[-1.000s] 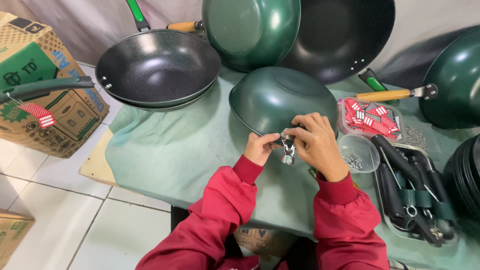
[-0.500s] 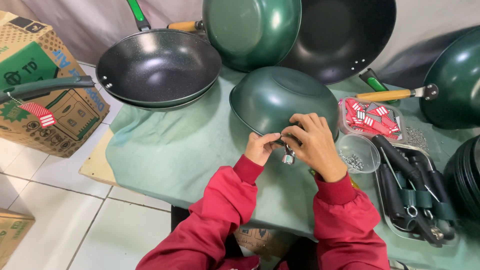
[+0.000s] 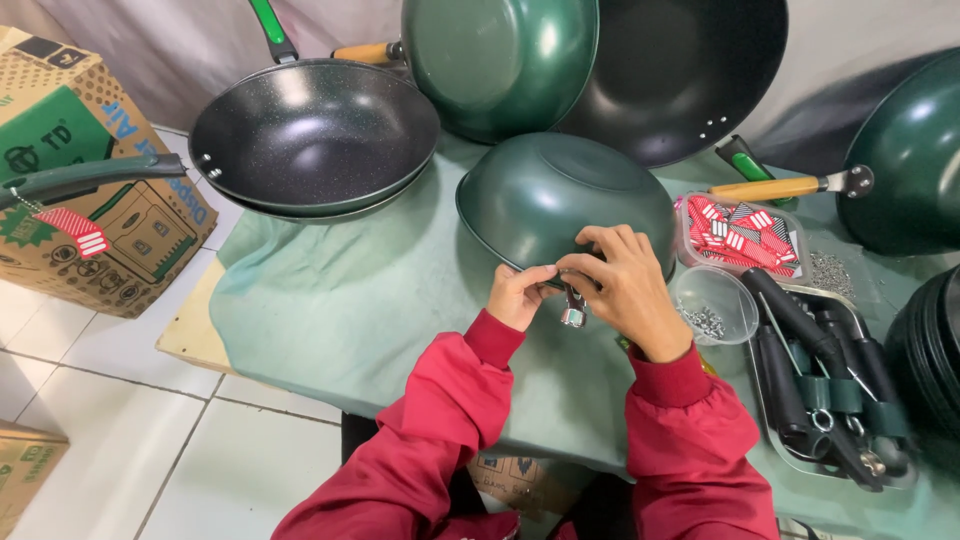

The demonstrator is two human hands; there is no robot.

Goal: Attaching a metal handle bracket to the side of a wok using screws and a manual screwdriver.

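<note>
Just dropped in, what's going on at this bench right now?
A person in red sleeves works at the near rim of an upturned green wok on a green-covered table. The left hand and right hand meet over a small metal bracket at the rim. To the right sit a clear cup of screws and a tray of black handles.

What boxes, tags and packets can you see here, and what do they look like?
Cardboard box: on the floor at far left, brown with green and blue print.
Hang tag: dangling from a dark pan handle at left, red with white stripes.
Clear tub of tags: right of the upturned green wok, holding red, white and black pieces.
Second cardboard box: bottom-left corner, brown.
</note>
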